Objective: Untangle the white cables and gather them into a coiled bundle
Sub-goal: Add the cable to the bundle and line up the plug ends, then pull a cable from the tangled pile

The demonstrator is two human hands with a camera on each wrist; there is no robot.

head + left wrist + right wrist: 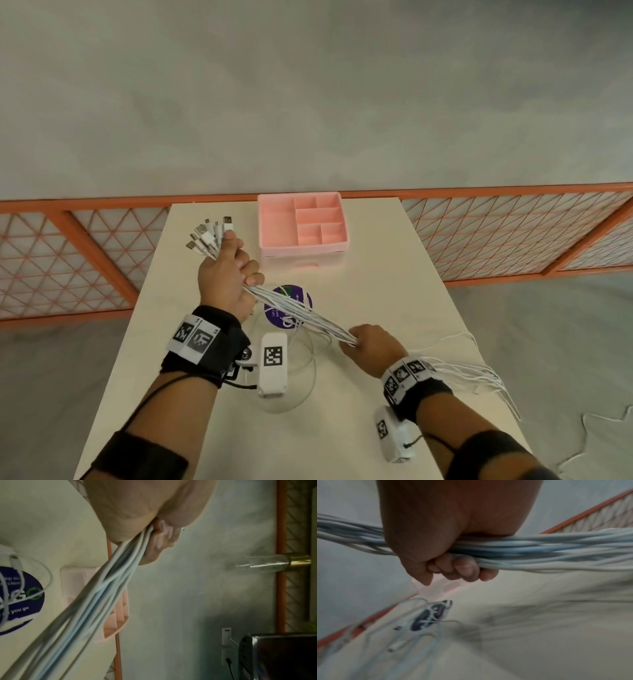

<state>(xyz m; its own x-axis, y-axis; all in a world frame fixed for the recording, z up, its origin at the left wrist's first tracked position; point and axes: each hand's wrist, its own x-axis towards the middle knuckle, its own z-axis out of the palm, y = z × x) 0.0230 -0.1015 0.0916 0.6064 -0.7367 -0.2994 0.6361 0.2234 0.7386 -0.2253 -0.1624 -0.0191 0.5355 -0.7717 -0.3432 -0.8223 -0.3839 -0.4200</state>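
Several white cables (301, 313) run as one straight bunch between my two hands above the table. My left hand (229, 270) grips the bunch near its plug ends, and the USB plugs (209, 234) fan out above the fist. My right hand (368, 344) holds the same bunch lower and to the right, fingers curled round it. The loose tails (479, 377) trail past my right wrist over the table's right edge. In the wrist views the bunch (106, 588) leaves my left fist (154, 536) and passes through my right fist (453, 566) as a thick strand (539, 551).
A pink compartment tray (277, 224) stands at the far end of the cream table (376, 291). A round purple sticker (274, 313) lies mid-table with one more loose white cable (310, 363) looped near it. Orange mesh railing (513, 233) borders the table.
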